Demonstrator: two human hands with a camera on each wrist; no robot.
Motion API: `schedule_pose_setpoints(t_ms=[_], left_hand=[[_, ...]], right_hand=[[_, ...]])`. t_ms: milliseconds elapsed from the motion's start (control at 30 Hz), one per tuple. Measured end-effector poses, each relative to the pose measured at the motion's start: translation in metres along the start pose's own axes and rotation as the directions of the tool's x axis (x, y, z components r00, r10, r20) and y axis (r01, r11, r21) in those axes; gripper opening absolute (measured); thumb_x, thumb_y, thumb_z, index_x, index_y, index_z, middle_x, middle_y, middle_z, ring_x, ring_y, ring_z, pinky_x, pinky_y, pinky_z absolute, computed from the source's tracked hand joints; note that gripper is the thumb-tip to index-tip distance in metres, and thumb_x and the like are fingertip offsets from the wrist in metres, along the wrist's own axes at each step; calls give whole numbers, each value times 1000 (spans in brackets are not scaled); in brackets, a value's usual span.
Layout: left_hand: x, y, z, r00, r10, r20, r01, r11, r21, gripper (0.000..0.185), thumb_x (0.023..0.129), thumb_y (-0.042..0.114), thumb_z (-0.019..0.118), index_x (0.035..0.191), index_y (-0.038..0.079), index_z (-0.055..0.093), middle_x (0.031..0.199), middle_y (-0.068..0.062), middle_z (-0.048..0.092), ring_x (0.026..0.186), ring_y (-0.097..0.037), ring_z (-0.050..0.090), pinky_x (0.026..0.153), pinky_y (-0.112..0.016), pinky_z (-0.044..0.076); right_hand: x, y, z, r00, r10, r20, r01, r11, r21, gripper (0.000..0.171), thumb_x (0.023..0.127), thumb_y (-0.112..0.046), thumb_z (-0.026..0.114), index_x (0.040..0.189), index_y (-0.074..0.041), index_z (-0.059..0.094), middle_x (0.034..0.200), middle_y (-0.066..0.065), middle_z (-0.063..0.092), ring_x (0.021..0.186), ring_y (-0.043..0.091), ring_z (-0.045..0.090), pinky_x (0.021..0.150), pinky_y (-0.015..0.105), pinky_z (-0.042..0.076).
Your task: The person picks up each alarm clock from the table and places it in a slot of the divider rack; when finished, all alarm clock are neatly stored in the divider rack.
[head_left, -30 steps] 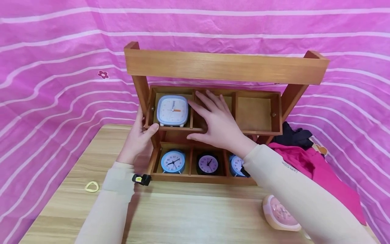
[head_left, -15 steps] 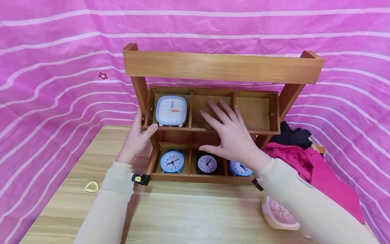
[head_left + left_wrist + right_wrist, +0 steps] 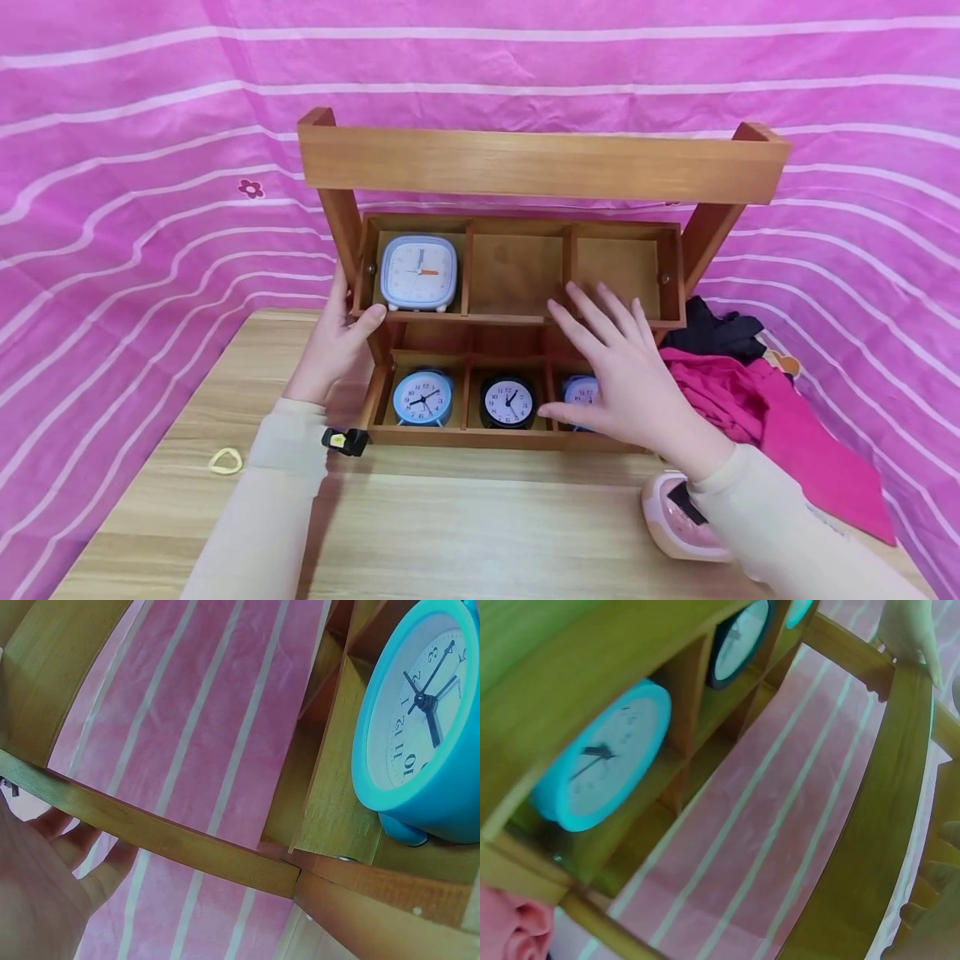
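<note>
Two tiers of three compartments make up the wooden rack (image 3: 540,162), which stands on the counter (image 3: 480,525). The left hand (image 3: 330,342) grips the left end of its upper tier, thumb at the front corner and the other fingers round the side. The right hand (image 3: 630,383) holds nothing; its fingers are spread before the right part of the rack, and whether they touch it I cannot tell. A white square clock (image 3: 418,272) sits in the upper left compartment. Below, left to right, are a light blue clock (image 3: 423,398), a black clock (image 3: 507,402) and a second blue clock (image 3: 580,390), partly hidden by the right hand. Farther out lie a yellow ring (image 3: 226,461) at left, a pink rounded object (image 3: 671,533) near the right sleeve (image 3: 780,517), and magenta cloth (image 3: 817,454) at right.
</note>
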State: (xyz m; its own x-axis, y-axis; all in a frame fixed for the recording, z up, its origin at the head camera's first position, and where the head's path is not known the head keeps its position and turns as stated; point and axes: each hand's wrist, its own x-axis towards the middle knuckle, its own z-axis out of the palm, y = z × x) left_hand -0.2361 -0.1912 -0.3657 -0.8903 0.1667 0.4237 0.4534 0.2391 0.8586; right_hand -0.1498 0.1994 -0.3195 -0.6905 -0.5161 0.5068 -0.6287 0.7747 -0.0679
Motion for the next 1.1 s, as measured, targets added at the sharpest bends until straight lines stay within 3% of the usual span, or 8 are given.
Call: schedule_pose_setpoints(t_ms=[367, 633, 867, 1100], left_hand=[[-1, -5, 0, 1000, 22, 2, -22, 1000, -7, 89, 104, 19, 64, 166, 47, 6, 172, 4, 21, 150, -33, 35, 114, -64, 38], [1, -1, 1, 1000, 19, -1, -19, 1000, -13, 89, 104, 23, 66, 166, 47, 7, 172, 5, 21, 151, -33, 34, 115, -65, 37], [1, 0, 0, 1000, 24, -5, -24, 1000, 2, 88, 103, 25, 66, 166, 47, 8, 172, 5, 23, 149, -34, 37, 114, -69, 36], [1, -3, 0, 1000, 17, -2, -17, 1000, 16, 88, 104, 23, 65, 166, 47, 8, 172, 5, 23, 148, -35, 38, 113, -68, 37]], right_hand=[[-47, 4, -3, 993, 97, 59, -97, 995, -1, 128, 63, -69, 91, 166, -27, 30, 173, 11, 21, 157, 46, 15, 121, 74, 7], [-75, 4, -8, 988, 132, 80, -135, 990, 30, 126, 64, -61, 94, 166, -21, 31, 175, 8, 15, 158, 45, 9, 126, 66, 8], [-101, 8, -4, 957, 231, 178, -240, 970, 29, 124, 69, -61, 92, 167, -24, 27, 175, 6, 10, 157, 47, 9, 125, 67, 11], [-129, 14, 3, 932, 230, 281, -243, 970, 14, 111, 72, -63, 89, 163, -23, 40, 173, 10, 21, 154, 51, 18, 119, 73, 20]])
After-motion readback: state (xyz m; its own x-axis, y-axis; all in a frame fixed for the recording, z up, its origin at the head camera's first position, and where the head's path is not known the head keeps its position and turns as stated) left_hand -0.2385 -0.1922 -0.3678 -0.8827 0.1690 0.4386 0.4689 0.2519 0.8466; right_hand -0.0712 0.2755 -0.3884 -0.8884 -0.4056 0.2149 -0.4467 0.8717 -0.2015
